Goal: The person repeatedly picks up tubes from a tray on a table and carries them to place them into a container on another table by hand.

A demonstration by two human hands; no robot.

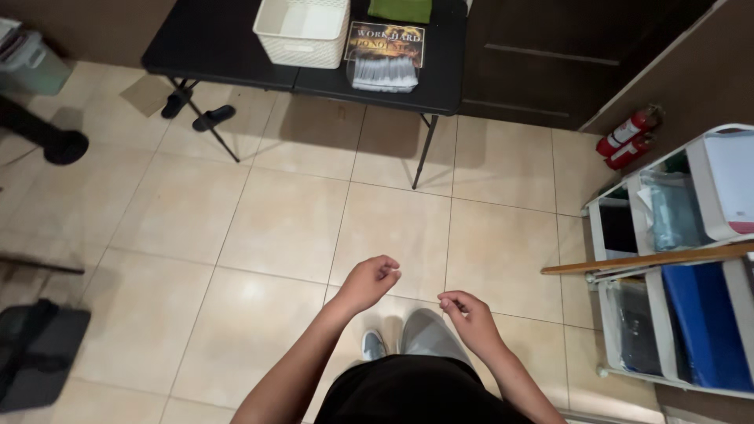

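The person stands on a tile floor [283,228] and looks down. Both hands are out in front, above the floor, near each other but not touching.

The left hand [369,283] has its fingers curled in, with the tips pressed to the thumb. The right hand [470,312] has its fingers bent in too, tips close together. If they pinch something small, it is too tiny to see.

Below the hands is a grey shoe [374,344] on the floor.

Well ahead stands a black table [212,47]. On it sit a white basket [302,31], a green cloth [400,9] and a clear bag [383,74].

On the right is a white shelf [601,228] with a blue box [707,322]. Two red fire bottles [628,137] lie by the wall. Black sandals [196,110] are under the table.
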